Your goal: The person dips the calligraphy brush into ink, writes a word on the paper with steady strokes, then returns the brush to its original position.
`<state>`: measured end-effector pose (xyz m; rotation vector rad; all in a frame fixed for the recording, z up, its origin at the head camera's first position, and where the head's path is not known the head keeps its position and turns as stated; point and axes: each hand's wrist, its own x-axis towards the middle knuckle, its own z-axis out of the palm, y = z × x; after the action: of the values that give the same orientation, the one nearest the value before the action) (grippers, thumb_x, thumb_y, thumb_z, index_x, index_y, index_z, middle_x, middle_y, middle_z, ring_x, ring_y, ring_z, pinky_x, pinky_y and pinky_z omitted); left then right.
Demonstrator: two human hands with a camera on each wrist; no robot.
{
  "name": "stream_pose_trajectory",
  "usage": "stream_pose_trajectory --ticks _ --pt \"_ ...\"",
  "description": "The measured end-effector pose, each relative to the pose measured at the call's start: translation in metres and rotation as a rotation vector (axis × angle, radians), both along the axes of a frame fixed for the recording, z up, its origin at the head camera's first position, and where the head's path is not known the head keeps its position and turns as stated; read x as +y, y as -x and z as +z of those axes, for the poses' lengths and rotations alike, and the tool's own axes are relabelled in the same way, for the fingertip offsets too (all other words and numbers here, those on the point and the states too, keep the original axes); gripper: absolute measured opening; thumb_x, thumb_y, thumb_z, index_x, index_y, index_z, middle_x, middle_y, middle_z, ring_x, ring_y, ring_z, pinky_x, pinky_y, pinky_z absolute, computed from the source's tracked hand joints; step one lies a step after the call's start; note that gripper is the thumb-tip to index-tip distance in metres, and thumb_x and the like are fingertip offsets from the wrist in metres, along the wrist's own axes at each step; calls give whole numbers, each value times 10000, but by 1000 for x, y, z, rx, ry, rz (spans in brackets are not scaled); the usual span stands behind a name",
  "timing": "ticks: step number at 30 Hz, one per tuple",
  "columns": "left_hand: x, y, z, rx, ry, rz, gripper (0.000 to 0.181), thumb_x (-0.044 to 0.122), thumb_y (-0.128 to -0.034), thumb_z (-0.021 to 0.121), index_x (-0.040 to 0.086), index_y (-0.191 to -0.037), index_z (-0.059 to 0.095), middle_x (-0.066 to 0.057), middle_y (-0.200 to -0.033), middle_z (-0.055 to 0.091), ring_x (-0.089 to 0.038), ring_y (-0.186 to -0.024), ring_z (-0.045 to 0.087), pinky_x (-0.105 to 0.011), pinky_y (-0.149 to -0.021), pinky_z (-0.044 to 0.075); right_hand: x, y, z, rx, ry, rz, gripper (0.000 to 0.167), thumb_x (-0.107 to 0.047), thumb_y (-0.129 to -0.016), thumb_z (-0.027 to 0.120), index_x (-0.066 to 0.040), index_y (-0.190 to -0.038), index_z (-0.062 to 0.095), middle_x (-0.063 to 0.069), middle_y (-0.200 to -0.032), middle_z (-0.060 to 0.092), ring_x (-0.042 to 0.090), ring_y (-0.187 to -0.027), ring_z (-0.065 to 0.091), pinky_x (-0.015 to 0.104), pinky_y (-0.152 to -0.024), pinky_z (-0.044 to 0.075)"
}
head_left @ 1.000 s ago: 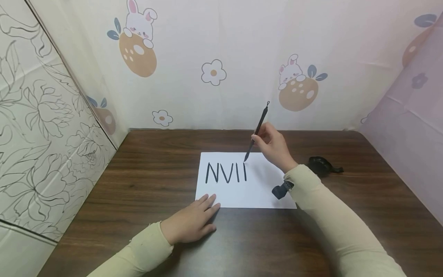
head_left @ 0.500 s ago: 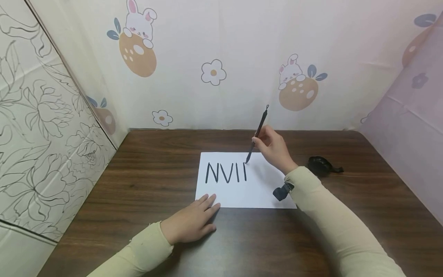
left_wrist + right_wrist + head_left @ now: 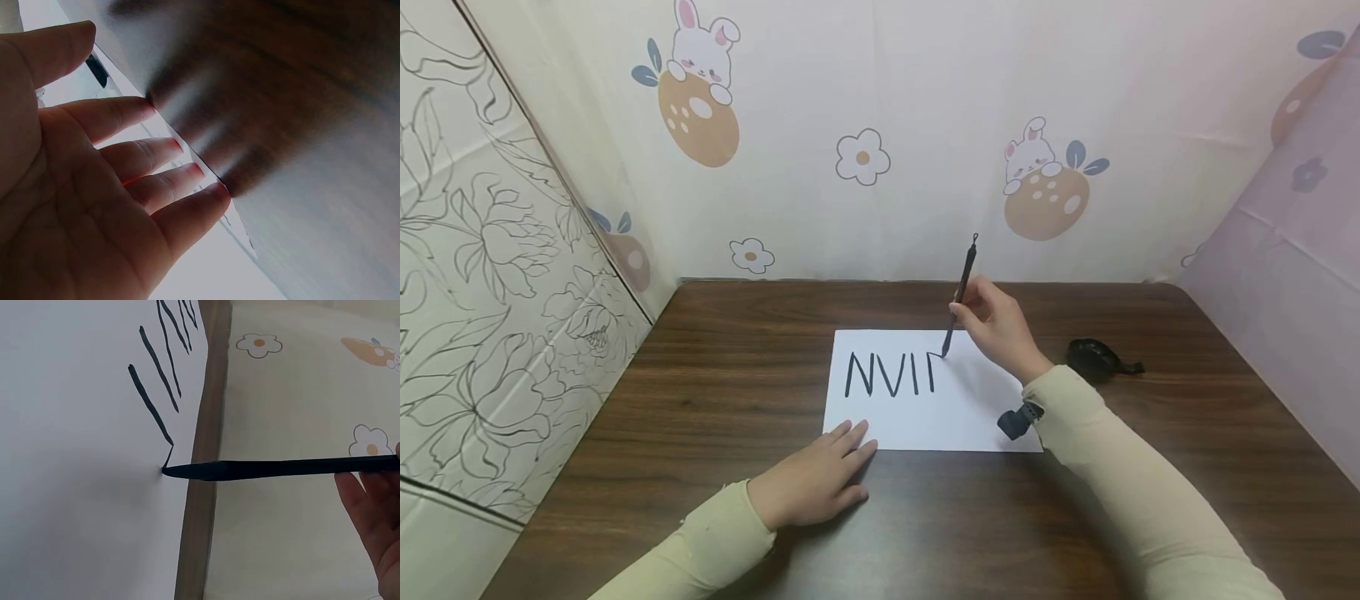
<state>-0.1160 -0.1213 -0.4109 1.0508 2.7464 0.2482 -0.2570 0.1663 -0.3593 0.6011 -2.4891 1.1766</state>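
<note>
My right hand [image 3: 997, 325] pinches a dark calligraphy brush [image 3: 966, 271] partway along its handle, the brush leaning slightly with its loop end up. In the right wrist view the tip of the brush [image 3: 219, 470] touches the white sheet of paper [image 3: 75, 456], at the end of a thin stroke running off the last upright line. Black strokes shaped like N, V, I and a hooked line stand on the paper [image 3: 880, 425]. My left hand [image 3: 812, 482] lies flat with fingers spread, its fingertips on the paper's lower left edge; in the left wrist view the fingers [image 3: 144, 156] are straight.
A small black object with a short tail, kind unclear, sits on the brown wooden table [image 3: 715, 400] right of the paper; call it a black dish-like piece [image 3: 1093, 360]. A dark camera [image 3: 1017, 421] is strapped to the right wrist. Printed curtains [image 3: 925, 83] border the table's back.
My right hand has moved a little right and down with the brush. A short slanting stroke now runs rightward from the top of the last upright line. The left hand stays put.
</note>
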Motion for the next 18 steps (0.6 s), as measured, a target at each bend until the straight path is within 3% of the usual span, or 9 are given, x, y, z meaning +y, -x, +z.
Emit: stream_pose_trajectory --ticks 18 --pt "0 0 0 -7 1 8 581 349 -970 577 70 -1464 451 -179 -1569 348 -362 -1447 344 -475 -1167 346 -4 -11 2 53 -64 8 152 -126 -943 647 -59 -1075 614 49 -945 656 165 -834 629 269 -710 540"
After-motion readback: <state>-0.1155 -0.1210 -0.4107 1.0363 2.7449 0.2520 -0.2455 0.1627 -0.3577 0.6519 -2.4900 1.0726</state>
